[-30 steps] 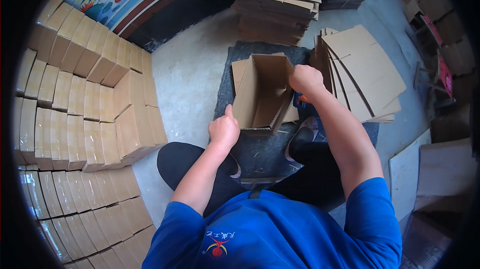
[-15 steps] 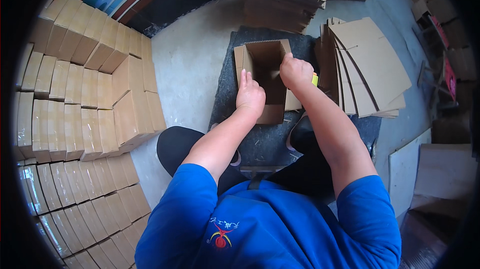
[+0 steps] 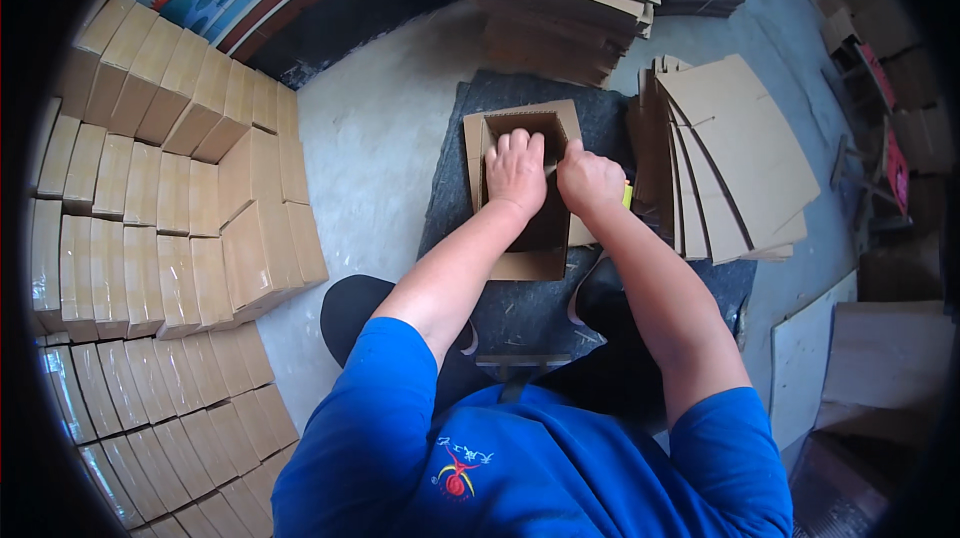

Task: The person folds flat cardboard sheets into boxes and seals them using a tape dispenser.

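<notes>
The open cardboard box (image 3: 523, 193) sits on the dark mat (image 3: 520, 313) in front of my knees, mouth up toward me, its flaps standing out around the opening. My left hand (image 3: 516, 173) reaches down inside it, fingers together and pressed flat against the far inner wall and floor. My right hand (image 3: 590, 181) curls over the right wall, clamped on that edge; something small and yellow (image 3: 627, 195) shows just behind it, though I cannot tell whether I am holding it.

To do this well, I judge I should keep my left palm spread flat so the bottom panels seat evenly, and keep the right hand steadying the wall so the box does not skid on the mat or rack out of square.

The box's long axis runs away from me, near edge by my legs, far edge toward the grey floor (image 3: 375, 128). Its opening faces straight up.

Just right of it leans a fan of flat cardboard blanks (image 3: 735, 153), and beyond it lies a stack of flattened cartons (image 3: 570, 8). Well apart on my left, rows of finished taped boxes (image 3: 160, 198) are piled.
</notes>
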A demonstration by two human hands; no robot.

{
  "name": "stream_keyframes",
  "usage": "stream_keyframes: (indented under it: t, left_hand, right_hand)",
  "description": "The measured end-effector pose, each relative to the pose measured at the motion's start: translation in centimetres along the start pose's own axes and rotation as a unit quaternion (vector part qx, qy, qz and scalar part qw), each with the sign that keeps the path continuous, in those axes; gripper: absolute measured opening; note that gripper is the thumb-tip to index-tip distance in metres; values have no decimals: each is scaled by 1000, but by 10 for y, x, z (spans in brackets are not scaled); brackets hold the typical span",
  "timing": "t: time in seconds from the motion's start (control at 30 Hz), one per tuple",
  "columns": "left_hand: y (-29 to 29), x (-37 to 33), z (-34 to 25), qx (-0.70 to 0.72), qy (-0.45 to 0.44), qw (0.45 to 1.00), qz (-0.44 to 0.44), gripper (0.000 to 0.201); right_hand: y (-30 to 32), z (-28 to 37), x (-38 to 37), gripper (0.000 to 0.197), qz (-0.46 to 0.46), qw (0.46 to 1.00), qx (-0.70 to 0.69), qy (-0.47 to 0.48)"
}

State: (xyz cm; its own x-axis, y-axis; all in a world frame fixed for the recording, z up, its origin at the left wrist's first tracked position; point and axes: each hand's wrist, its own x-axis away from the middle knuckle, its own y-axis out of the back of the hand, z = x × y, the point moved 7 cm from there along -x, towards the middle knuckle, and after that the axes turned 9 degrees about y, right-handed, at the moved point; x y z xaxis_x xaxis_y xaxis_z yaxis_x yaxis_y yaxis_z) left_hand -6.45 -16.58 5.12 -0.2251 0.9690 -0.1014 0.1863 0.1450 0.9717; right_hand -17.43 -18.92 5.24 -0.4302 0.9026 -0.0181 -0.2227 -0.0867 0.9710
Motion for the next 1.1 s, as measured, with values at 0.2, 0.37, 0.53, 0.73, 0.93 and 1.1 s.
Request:
stream_keyframes:
  t: [0.2, 0.37, 0.53, 0.73, 0.93, 1.1]
  left_hand:
    - [-1, -44, 12, 32, 1, 999, -10, 55]
    - [-67, 16, 15, 4, 82, 989, 125, 59]
    - [-76, 13, 18, 6, 90, 964, 252, 66]
    - [55, 3, 37, 211, 4, 974, -77, 33]
    - [-31, 29, 83, 521, 168, 834, 70, 72]
    - [-61, 20, 67, 340, 158, 922, 97, 72]
  right_hand:
    - [3, 5, 0, 14, -11, 1000, -14, 14]
    - [4, 4, -2, 15, -24, 1000, -14, 9]
    - [2, 9, -4, 16, -21, 999, -24, 17]
    - [0, -1, -3, 20, 28, 1000, -6, -3]
    - [0, 35, -4, 24, 40, 999, 11, 14]
    - [-20, 49, -14, 50, 106, 991, 73, 35]
